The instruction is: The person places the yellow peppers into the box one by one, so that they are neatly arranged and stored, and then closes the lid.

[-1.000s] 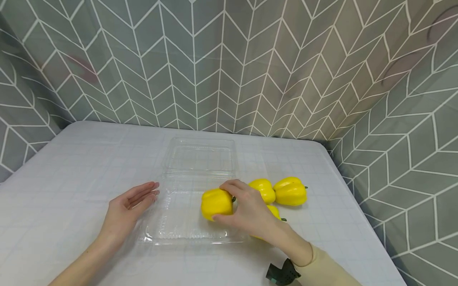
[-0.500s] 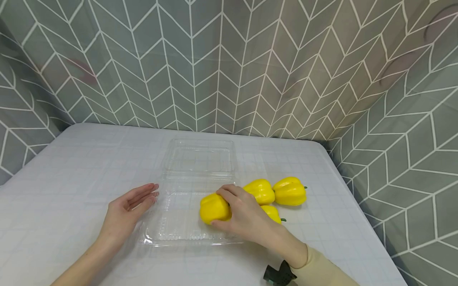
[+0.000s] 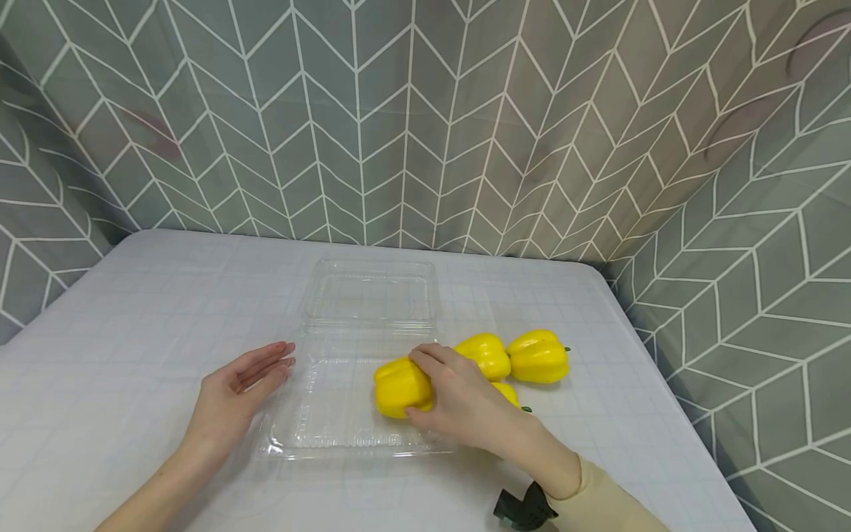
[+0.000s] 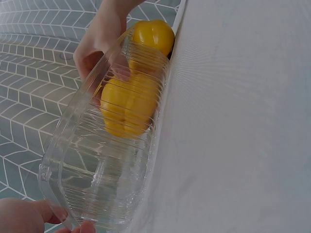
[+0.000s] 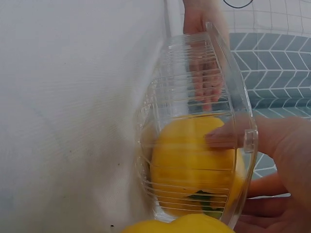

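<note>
My right hand (image 3: 462,399) holds a yellow bell pepper (image 3: 402,388) low inside the right part of a clear plastic clamshell container (image 3: 332,421). Fingers curl over its far side and the thumb lies on its near side. Through the ribbed wall in the right wrist view, the pepper (image 5: 189,155) and its green stem show. My left hand (image 3: 233,388) is at the container's left edge, fingers fairly straight; in the left wrist view its fingertips (image 4: 87,226) are at the rim, though whether they press it I cannot tell.
The container's lid (image 3: 372,292) lies folded back behind the base. Right of the container are more yellow bell peppers (image 3: 540,357), one partly behind my right forearm. The white-covered table (image 3: 166,295) meets a patterned curtain (image 3: 385,125) at the back.
The held pepper has moved slightly nearer the table's front edge and lower into the container, then slightly right, with my right hand around it. My left hand stays in place.
</note>
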Motion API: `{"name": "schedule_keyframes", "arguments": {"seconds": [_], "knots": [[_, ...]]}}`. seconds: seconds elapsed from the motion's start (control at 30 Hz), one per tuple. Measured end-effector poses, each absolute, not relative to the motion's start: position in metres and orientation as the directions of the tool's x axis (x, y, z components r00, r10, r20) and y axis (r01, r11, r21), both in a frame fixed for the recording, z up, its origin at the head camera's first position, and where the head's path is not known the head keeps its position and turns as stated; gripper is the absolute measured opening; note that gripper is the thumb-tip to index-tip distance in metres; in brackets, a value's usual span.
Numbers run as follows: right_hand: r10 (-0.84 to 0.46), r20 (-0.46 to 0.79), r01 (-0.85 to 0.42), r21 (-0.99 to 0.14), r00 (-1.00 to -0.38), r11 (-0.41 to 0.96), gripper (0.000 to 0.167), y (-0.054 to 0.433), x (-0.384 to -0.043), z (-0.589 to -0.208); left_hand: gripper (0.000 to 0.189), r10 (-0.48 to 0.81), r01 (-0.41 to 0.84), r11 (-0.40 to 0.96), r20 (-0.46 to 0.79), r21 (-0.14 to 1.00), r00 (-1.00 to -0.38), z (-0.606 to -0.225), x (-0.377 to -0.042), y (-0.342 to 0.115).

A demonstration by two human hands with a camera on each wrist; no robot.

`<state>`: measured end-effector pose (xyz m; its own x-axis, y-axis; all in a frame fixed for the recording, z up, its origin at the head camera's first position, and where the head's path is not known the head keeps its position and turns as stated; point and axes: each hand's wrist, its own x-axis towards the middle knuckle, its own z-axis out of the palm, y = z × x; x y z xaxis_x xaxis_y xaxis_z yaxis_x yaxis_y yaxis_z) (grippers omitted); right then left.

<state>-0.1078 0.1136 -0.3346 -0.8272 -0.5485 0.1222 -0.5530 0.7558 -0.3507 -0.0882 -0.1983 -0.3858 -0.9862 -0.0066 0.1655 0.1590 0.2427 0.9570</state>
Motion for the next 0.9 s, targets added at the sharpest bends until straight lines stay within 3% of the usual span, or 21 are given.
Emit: {"name": "schedule_keyframes", "arguments": {"seconds": [0.9], "knots": [[-0.453, 0.227, -0.507, -0.413, -0.862, 0.757, 0.067, 0.116, -0.119, -0.345, 0.045, -0.006, 0.157, 0.224, 0.162, 0.962, -0.987, -0.387, -0.088, -0.198]]}}
